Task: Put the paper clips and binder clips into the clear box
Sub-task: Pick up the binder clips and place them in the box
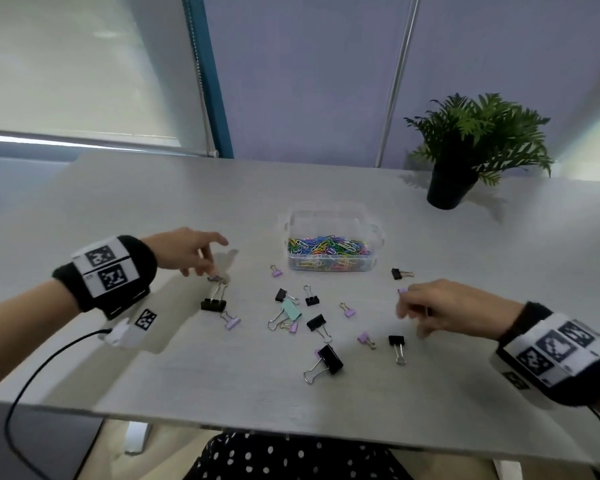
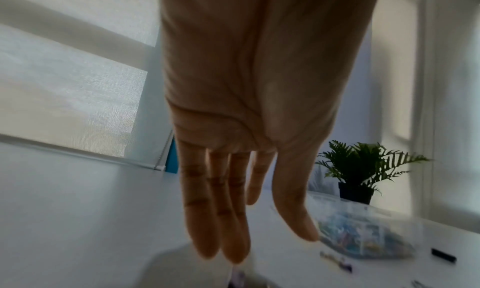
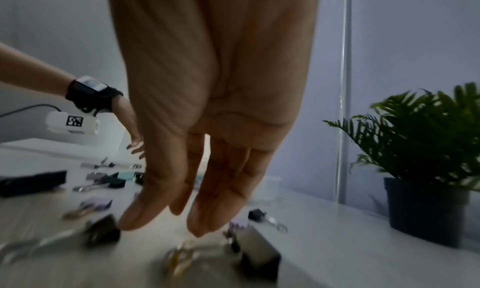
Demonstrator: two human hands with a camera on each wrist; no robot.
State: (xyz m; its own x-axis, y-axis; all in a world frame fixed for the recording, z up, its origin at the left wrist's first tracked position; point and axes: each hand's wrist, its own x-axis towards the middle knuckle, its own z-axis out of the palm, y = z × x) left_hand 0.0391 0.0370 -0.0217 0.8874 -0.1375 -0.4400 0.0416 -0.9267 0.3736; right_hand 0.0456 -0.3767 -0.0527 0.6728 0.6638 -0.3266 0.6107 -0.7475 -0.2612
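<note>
The clear box (image 1: 329, 210) stands mid-table with a heap of coloured paper clips (image 1: 328, 249) inside. Several black, purple and mint binder clips lie scattered in front of it. My left hand (image 1: 208, 265) reaches down with straight fingers (image 2: 233, 241) onto a small purple clip (image 1: 214, 278), just above a black binder clip (image 1: 213, 304). My right hand (image 1: 404, 306) hovers low with relaxed fingers (image 3: 207, 216), its fingertips beside another purple clip (image 1: 401, 291) and above a black clip (image 1: 395, 340). Neither hand holds anything.
A potted fern (image 1: 465, 150) stands at the table's back right. A black clip (image 1: 396, 273) lies right of the box. A large black clip (image 1: 331, 358) lies nearest the front edge. A cable runs from my left wrist off the table.
</note>
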